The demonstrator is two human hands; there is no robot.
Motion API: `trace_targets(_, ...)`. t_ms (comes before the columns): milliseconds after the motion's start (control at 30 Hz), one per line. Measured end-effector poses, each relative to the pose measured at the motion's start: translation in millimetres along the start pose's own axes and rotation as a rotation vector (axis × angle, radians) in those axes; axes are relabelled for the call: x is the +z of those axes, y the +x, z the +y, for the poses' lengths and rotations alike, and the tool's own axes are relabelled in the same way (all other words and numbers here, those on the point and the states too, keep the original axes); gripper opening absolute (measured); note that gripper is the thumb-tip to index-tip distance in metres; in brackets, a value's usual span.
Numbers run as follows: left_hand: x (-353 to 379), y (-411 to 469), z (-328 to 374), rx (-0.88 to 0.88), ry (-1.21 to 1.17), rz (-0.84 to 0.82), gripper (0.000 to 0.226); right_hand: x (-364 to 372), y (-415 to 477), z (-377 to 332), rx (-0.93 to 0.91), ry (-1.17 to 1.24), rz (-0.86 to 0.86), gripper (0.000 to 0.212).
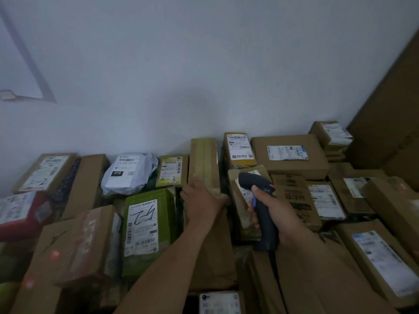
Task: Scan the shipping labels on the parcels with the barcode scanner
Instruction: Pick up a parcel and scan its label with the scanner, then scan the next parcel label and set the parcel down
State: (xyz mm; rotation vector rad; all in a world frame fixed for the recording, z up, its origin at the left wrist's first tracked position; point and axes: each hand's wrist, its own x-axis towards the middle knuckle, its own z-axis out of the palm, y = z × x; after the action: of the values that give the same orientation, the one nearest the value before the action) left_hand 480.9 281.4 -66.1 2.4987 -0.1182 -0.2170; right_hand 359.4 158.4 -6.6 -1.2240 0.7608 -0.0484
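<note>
We hold the scanner [260, 211] in our right hand [275, 210], fingers wrapped tight round its dark handle, with one finger lying by the blue trigger, though we cannot tell if it is pressing. Its smooth plastic head has a red spot on the side, and a cable [273, 261] hangs from the butt.

The head points away from us and slightly left. Just beyond it is a small parcel [243, 215], a tape-wrapped box propped at a tilt in the middle of the pile. Its label [246, 192] runs up the sloping face, so the long axis leads away from us toward the wall [204, 75]. The scanner head covers part of the label. We judge the head is too close and should draw back toward us, so the beam can take in the whole barcode.

Our left hand [199, 201] grips the near end of a long parcel [205, 159], fingers up its left side and thumb hooked over the right corner. This narrow box, glossy with yellowish tape, stands just left of the small one and runs lengthwise toward the wall. No label shows on its face.

Other parcels lie around us up to the pile's back edge: matt brown cartons, a soft white plastic bag [127, 175] and a green box [148, 257]. Most have white paper labels facing up.
</note>
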Motion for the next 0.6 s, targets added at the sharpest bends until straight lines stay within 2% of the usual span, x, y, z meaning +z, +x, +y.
trace_targets(100,-17.9,-8.4,-5.2,0.056,-0.131,0.117,0.09,3.1,-18.8,-10.2,-0.019,0.009,-0.042,0.034)
trace_targets(300,-76.6,-38.2,11.2,0.15,-0.384,0.296,0.071,10.2,-67.5,-36.2,-0.125,-0.038,-0.115,0.034)
trace_targets(433,-116.8,-93.3,14.0,0.167,-0.552,0.304,0.062,10.7,-104.6,-45.6,-0.178,0.085,-0.164,0.043)
trace_targets(600,-152.2,-175.9,10.8,-0.007,-0.892,0.194,0.057,5.7,-145.2,-42.7,-0.137,0.299,-0.145,0.064)
